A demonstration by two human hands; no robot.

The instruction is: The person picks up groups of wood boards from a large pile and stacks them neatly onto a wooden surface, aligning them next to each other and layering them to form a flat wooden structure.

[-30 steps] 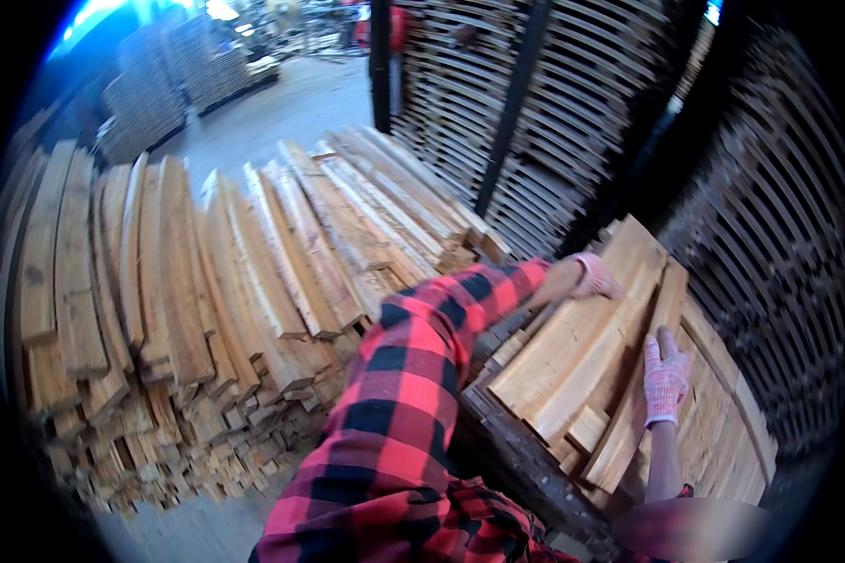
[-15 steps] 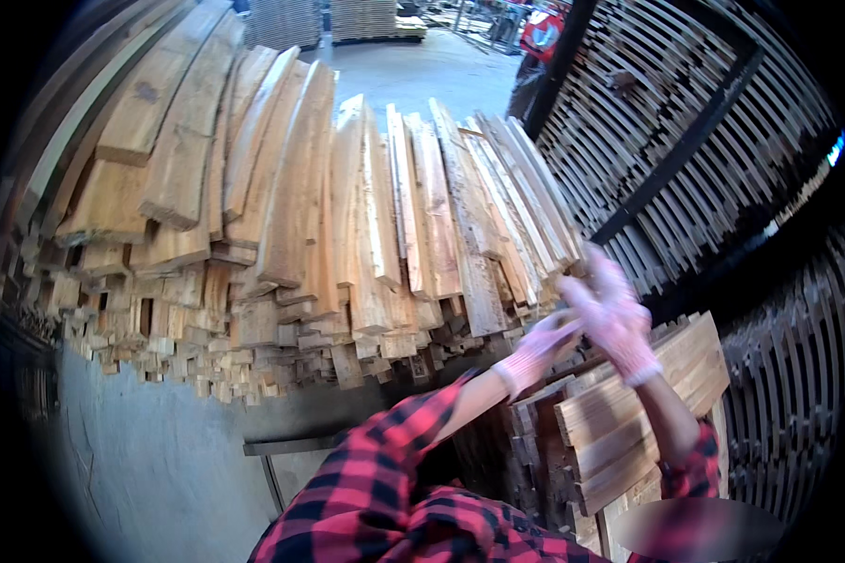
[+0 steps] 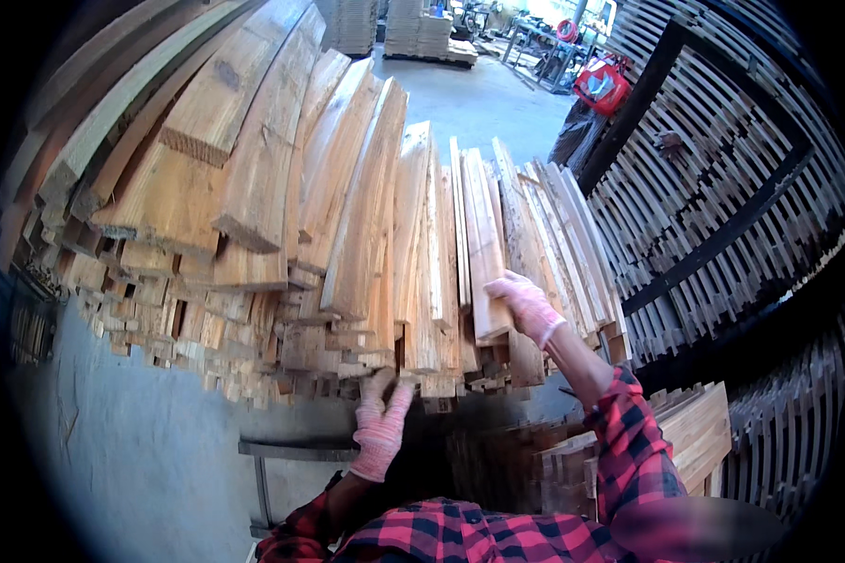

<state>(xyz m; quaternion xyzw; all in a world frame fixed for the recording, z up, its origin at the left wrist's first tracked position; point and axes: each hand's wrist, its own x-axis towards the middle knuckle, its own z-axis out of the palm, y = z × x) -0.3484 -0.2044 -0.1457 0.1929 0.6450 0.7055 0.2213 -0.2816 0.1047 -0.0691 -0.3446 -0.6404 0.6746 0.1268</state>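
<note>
My right hand (image 3: 528, 308), in a pink-and-white knit glove, has its fingers closed over the right edge of a pale wooden board (image 3: 482, 244), close to its near end. That board lies lengthwise on top of a wide stack of boards (image 3: 361, 225). Lower and to the left, my left hand (image 3: 382, 433) wears a matching glove. Its fingers are stretched up and apart at the stack's near face, by the board ends. The fingertips are partly in shadow, and whether they touch a board I cannot tell.
A smaller pile of boards (image 3: 690, 436) stands at the lower right. Tall stacks of thin slats (image 3: 714, 159) with a dark frame rise on the right. A dark metal frame (image 3: 296, 452) stands low on the left. Farther back are a red object (image 3: 603, 86) and slat stacks (image 3: 427, 33).
My hands were together at the stack's right end. Both have moved left and separated: the right now grips a board, the left is low at the board ends. The view has shifted too.
</note>
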